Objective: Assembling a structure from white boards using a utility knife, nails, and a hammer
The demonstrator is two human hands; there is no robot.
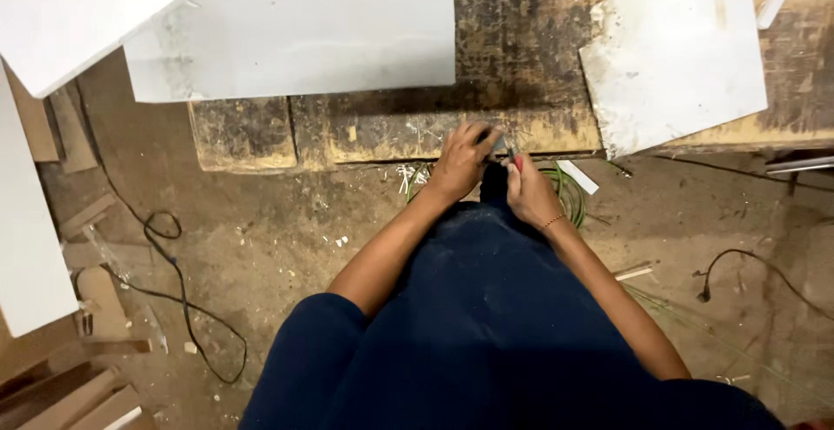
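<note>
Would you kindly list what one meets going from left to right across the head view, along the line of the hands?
White panel at the left edge → black cable on the floor → left hand → right hand → green wire coil → second black cable.

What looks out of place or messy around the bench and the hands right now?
The white panel lies askew on the worn bench, one corner past its edge. Offcuts and green wire litter the floor by both hands. A black cable trails loose.

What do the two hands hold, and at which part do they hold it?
Both hands meet at the bench edge. The right hand holds a small red-handled tool by its handle; the left hand's grip cannot be told.
</note>
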